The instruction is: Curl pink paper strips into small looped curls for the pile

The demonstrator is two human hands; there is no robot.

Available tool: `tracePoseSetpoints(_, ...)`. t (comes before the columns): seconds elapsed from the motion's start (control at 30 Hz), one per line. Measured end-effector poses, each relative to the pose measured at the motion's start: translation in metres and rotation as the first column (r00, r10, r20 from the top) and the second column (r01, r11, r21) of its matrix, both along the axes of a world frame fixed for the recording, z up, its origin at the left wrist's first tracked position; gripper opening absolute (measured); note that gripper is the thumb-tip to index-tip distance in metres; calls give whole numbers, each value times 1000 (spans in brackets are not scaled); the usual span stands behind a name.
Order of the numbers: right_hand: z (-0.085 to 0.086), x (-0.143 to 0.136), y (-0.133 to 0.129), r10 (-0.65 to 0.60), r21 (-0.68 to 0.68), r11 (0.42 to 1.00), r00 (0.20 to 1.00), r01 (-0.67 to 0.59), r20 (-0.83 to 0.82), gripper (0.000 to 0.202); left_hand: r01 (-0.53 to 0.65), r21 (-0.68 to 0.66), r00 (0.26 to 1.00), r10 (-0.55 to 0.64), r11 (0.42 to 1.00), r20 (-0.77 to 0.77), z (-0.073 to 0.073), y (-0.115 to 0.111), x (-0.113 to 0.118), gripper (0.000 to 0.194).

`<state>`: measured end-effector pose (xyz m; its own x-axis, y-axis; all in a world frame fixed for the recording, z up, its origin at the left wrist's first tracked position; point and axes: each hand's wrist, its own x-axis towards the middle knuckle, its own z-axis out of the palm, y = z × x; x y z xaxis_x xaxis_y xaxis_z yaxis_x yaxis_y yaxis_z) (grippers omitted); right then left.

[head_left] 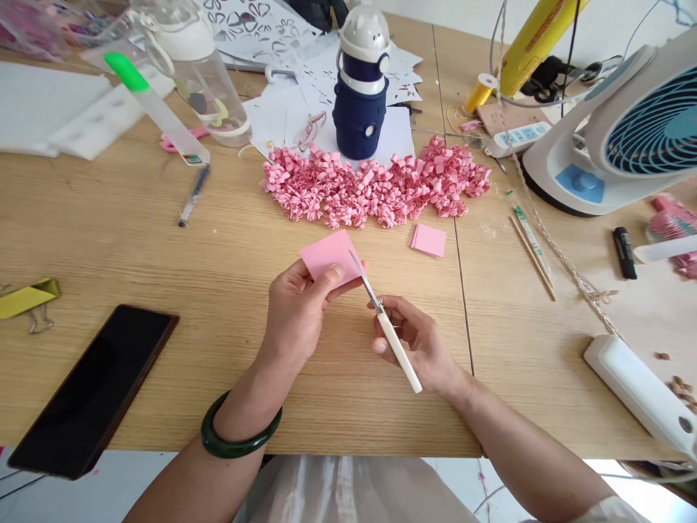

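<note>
A pink paper piece (329,253) is pinched between the thumb and fingers of my left hand (299,309). White-handled scissors (399,352) are in my right hand (417,338), their blades pointing up and left, with the tip over the right part of the paper. Whether the blades are parted is too fine to tell. Beyond my hands lies a long heap of curled pink paper pieces (370,189). A small stack of pink paper rectangles (428,240) rests on the table right of the held paper.
On the wooden table (229,247) are a black phone (95,385) at left, a clear bottle (210,94), a navy bottle (359,109) behind the heap, a white fan (599,138), thin sticks (534,254) and a white power strip (637,392) at right.
</note>
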<state>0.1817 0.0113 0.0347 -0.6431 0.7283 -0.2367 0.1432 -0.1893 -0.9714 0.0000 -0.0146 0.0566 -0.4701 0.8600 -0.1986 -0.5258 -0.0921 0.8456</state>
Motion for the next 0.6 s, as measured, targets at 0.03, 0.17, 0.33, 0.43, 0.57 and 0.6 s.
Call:
tracePoseSetpoints(0.03,0,0,0,-1,-1,1000,1000,1,-2,67,0,4,1000,0,1000,2,0,0,0,16)
tracePoseSetpoints(0.17,-2,-1,0,-5,-3,1000,1000,5,-12,67,3,-2,1000,-3,1000,1,-1,-1,0,15)
tracePoseSetpoints(0.33,-2,0,0,-6,-4,1000,1000,6,-7,65,4,-32,1000,-5,999,-25,-2,-1,0,19)
tracePoseSetpoints(0.43,-2,1,-1,-9,1,1000,1000,9,12,66,7,-41,999,-9,999,-35,-1,-1,0,21)
tracePoseSetpoints(0.57,-2,0,-1,-2,8,1000,1000,2,5,62,7,-49,1000,-8,999,-30,-1,0,0,25)
tracePoseSetpoints(0.6,-3,0,-1,0,9,1000,1000,0,2,60,3,-53,1000,-5,999,-29,-1,0,0,25)
